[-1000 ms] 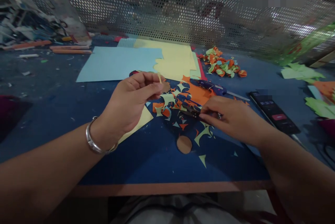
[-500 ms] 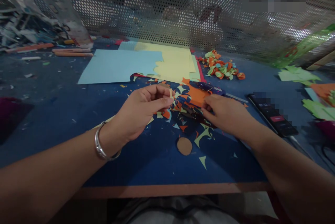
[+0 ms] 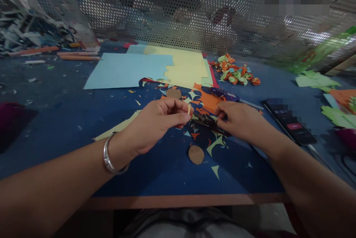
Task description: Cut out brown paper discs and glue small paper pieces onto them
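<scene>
My left hand [image 3: 164, 123], with a silver bangle at its wrist, pinches a small pale yellow paper piece [image 3: 189, 109] between thumb and fingertips. My right hand [image 3: 236, 119] is closed, its fingers curled beside an orange paper sheet [image 3: 210, 101]; anything inside them is hidden. Below its fingertips lies a dark, narrow tool [image 3: 207, 121], partly covered, whose kind I cannot make out. Coloured paper scraps [image 3: 195, 135] are scattered between the hands. Nearer me lies a round brown disc [image 3: 196, 154], and a second brown disc [image 3: 174, 93] sits behind my left hand.
Light blue paper [image 3: 119, 71] and yellow paper [image 3: 186, 67] lie at the back. Small curled paper pieces [image 3: 236, 73] are heaped to their right. A purple-handled tool [image 3: 222, 93], a phone [image 3: 290, 121] with a cable, and a clear bottle [image 3: 73, 19] stand or lie around.
My left hand has shifted slightly right and towards me with the yellow paper piece, uncovering the far brown disc. My right hand stays nearly in place, its fingers a little more curled.
</scene>
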Action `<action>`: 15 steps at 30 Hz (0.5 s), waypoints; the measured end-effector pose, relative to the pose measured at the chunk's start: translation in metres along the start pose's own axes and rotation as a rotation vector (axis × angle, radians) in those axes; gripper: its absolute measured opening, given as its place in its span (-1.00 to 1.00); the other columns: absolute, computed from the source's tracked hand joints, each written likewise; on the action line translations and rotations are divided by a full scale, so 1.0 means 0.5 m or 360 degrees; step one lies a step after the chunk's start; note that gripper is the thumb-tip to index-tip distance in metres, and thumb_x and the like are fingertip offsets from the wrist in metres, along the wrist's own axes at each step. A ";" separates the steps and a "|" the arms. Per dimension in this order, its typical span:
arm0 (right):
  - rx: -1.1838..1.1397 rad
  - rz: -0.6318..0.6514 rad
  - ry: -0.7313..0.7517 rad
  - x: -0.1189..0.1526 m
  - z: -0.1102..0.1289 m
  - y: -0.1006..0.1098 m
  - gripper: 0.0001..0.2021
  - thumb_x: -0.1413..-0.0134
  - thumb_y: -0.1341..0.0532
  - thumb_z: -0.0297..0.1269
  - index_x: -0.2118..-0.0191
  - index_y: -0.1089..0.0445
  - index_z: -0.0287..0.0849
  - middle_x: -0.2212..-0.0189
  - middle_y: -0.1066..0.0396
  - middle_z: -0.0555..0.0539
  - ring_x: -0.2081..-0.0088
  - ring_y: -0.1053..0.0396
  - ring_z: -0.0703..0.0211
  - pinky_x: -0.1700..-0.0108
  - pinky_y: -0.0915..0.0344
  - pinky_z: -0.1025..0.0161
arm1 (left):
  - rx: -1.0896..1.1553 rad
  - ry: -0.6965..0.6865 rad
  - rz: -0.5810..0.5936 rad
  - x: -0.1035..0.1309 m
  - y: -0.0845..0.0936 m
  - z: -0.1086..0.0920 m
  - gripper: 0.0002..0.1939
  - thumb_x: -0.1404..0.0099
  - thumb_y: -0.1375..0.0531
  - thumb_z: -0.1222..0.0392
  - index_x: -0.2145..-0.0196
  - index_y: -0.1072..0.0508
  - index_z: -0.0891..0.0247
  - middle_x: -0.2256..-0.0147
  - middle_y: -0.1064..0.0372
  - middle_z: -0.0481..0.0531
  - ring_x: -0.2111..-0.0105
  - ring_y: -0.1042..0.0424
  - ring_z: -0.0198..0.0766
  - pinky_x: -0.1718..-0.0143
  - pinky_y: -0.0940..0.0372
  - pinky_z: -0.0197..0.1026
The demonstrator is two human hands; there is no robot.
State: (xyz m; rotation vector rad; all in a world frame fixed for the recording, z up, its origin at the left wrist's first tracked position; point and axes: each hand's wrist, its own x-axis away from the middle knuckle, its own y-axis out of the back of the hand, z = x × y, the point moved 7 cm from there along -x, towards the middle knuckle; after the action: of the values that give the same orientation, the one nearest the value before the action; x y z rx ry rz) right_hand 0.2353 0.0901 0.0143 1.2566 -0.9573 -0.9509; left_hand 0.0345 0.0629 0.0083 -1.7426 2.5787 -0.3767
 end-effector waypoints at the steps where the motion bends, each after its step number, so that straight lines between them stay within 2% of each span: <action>1: -0.0012 0.0001 -0.0012 0.000 -0.001 0.000 -0.86 -0.01 -0.17 -0.42 0.29 -0.45 -0.17 0.31 -0.57 -0.11 0.32 -0.47 0.09 0.34 -0.18 0.23 | 0.0002 0.0009 0.0030 0.002 -0.005 0.001 -0.91 -0.21 -0.33 0.27 0.39 -0.48 0.28 0.40 -0.33 -0.08 0.40 -0.29 -0.38 0.28 -0.25 -0.26; 4: -0.0069 -0.0033 -0.0055 0.004 -0.005 0.010 -0.89 0.02 -0.19 -0.38 0.33 -0.43 -0.15 0.37 -0.55 -0.07 0.38 -0.45 0.13 0.37 -0.19 0.25 | 0.0013 0.0049 0.0078 0.006 -0.017 0.005 -0.93 -0.22 -0.32 0.30 0.39 -0.49 0.28 0.41 -0.33 -0.09 0.40 -0.29 -0.40 0.30 -0.24 -0.29; 9: -0.0452 -0.0355 -0.0054 0.037 -0.001 0.060 -0.94 0.07 -0.23 -0.33 0.38 -0.37 -0.12 0.59 -0.37 0.06 0.59 -0.25 0.27 0.48 -0.15 0.27 | 0.0029 0.0071 0.0078 0.009 -0.024 0.008 -0.93 -0.20 -0.31 0.33 0.41 -0.48 0.27 0.43 -0.33 -0.11 0.43 -0.28 -0.41 0.31 -0.23 -0.29; 11: -0.0598 -0.0448 0.0016 0.055 0.010 0.075 -0.94 0.06 -0.22 -0.36 0.37 -0.37 -0.11 0.63 -0.29 0.10 0.63 -0.18 0.31 0.53 -0.14 0.30 | 0.0021 0.0062 0.0055 0.010 -0.022 0.007 -0.94 -0.20 -0.31 0.32 0.41 -0.49 0.27 0.43 -0.33 -0.11 0.44 -0.28 -0.41 0.30 -0.24 -0.29; 15: -0.0717 -0.0540 0.0258 0.083 0.049 0.089 -0.93 -0.01 -0.20 -0.41 0.34 -0.39 -0.11 0.59 -0.29 0.10 0.62 -0.20 0.35 0.56 -0.17 0.36 | -0.0043 0.0050 0.0030 0.011 -0.019 0.005 -0.94 -0.19 -0.31 0.31 0.41 -0.49 0.27 0.40 -0.35 -0.09 0.45 -0.30 -0.42 0.32 -0.25 -0.28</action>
State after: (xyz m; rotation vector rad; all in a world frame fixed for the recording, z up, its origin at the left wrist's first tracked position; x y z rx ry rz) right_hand 0.2275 0.0465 0.0625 1.1022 -0.3743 -1.2266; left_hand 0.0418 0.0542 0.0084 -1.7332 2.6322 -0.3741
